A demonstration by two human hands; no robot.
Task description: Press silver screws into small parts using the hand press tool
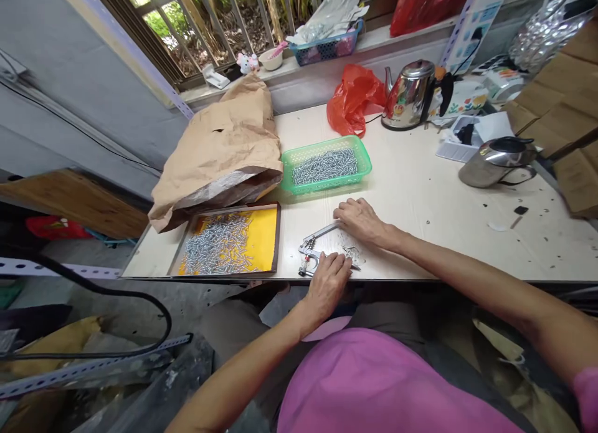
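A small metal hand press tool [312,249] lies at the near edge of the white table [420,190]. My right hand [360,221] rests on the tool's long lever, fingers curled over it. My left hand [327,283] is at the table edge beside the tool's jaw, fingers pinched together over small metal parts [352,253]; what they hold is hidden. A yellow-lined tray [266,237] with many silver screws sits to the left. Behind the tool stands a green basket [364,162] of screws.
A brown paper sack [224,140] lies at the back left. A red plastic bag [352,96], a steel kettle [408,95] and a steel pot [498,162] stand at the back and right. Cardboard [570,109] leans at the far right. Metal bits dot the tabletop.
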